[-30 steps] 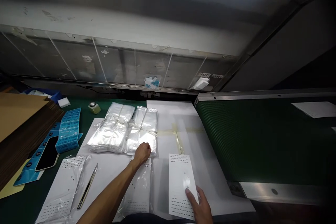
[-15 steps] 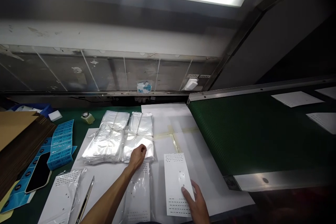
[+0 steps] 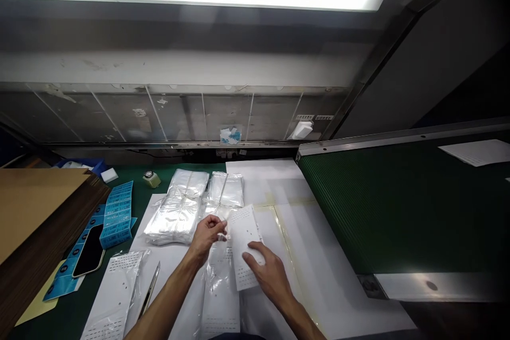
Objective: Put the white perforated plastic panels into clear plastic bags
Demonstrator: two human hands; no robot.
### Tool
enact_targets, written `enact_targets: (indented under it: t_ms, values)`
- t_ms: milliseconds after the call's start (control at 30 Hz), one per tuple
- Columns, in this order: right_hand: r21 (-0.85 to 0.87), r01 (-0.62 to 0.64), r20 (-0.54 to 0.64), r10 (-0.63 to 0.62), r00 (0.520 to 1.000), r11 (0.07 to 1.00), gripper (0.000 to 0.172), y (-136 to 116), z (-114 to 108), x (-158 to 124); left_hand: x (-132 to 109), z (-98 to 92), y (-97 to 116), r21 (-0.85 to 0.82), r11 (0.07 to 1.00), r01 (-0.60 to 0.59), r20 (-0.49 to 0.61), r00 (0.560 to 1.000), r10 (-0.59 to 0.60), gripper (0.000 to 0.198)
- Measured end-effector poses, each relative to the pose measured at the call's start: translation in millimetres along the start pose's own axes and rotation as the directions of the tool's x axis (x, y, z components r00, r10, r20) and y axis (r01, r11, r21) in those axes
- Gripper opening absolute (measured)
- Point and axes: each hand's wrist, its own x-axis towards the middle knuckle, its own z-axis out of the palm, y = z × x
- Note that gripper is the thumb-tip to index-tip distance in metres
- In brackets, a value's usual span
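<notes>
The white perforated card (image 3: 244,241) lies at a slant over the top end of a clear plastic bag (image 3: 220,289), with rows of small slots near both of its short ends. Another slotted card shows through the bag's film. The right hand (image 3: 271,276) rests on the lower half of the white perforated card in a wide grip, fingers spread over its face; whether the thumb passes beneath cannot be told. The left hand (image 3: 207,239) sits just beside the card's edge, thumb and fingers drawn into a narrow pinch at the bag's puckered top edge.

Both lie on a white sheet (image 3: 187,276), directly below two bundles of empty clear bags (image 3: 175,218), glossy, creased stacks bound with thin tie. A bagged card (image 3: 113,297) and a slim utility knife (image 3: 149,289) lie left of the left forearm. Farther left are strips of blue labels (image 3: 117,215), a black smartphone (image 3: 88,251) and a stack of corrugated cardboard (image 3: 35,207) overhanging the green worktop (image 3: 159,172). A small bottle (image 3: 152,179) stands near the far edge. To the right, open white sheet runs to the metal-edged green conveyor belt (image 3: 390,207), which carries a loose paper sheet (image 3: 476,152).
</notes>
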Motion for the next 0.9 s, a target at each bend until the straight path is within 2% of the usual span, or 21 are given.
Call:
enact_targets:
  t_ms: [133,267,367,467,533,633,700,767,800,833,900]
  values:
    - [-0.021,0.13,0.055,-0.129,0.99,0.991,0.028,-20,18,10,-30,17.1,-3,-0.068,0.993,0.092,0.085,0.993,-0.086,0.029]
    - [-0.05,0.172,0.065,-0.168,0.984,0.984,0.028,-19,18,8,-47,8.8,-5,-0.134,0.986,0.1,0.043,0.995,-0.095,0.029]
    - [-0.061,0.151,0.056,-0.148,0.987,0.987,0.028,-14,11,13,-55,-0.1,-5,-0.014,0.999,0.046,0.042,0.998,-0.046,0.027]
    - [-0.044,0.11,0.068,-0.107,0.992,0.993,0.027,-15,1,25,-59,-3.0,-4,0.253,0.967,-0.022,0.077,0.997,0.003,0.037]
    - [-0.014,0.067,0.079,-0.066,0.995,0.998,0.029,-19,-11,32,-58,-4.4,-4,0.358,0.933,-0.039,0.092,0.996,0.007,0.039]
    - [0.046,-0.003,0.075,-0.001,0.997,0.999,0.039,-25,-39,27,-53,-8.5,-7,0.415,0.909,-0.027,0.053,0.999,0.005,0.037]
    - [0.149,-0.07,0.024,0.067,0.997,0.986,0.044,-29,-58,11,-48,-10.1,-10,0.41,0.912,-0.018,0.014,1.0,0.013,0.04]
    - [0.345,-0.176,-0.019,0.194,0.981,0.922,0.045,-30,-70,-14,-45,-8.5,-11,0.375,0.927,-0.023,0.001,1.0,0.024,0.041]
    - [0.468,-0.241,0.012,0.267,0.964,0.85,0.045,-29,-70,-28,-44,-6.5,-11,0.356,0.934,-0.03,0.002,1.0,0.031,0.041]
    - [0.585,-0.307,0.089,0.317,0.944,0.75,0.043,-28,-67,-42,-43,-4.1,-11,0.337,0.941,-0.038,0.005,0.999,0.039,0.039]
    - [0.732,-0.433,0.304,0.317,0.898,0.526,0.04,-21,-52,-66,-42,0.6,-7,0.305,0.951,-0.054,0.017,0.999,0.051,0.037]
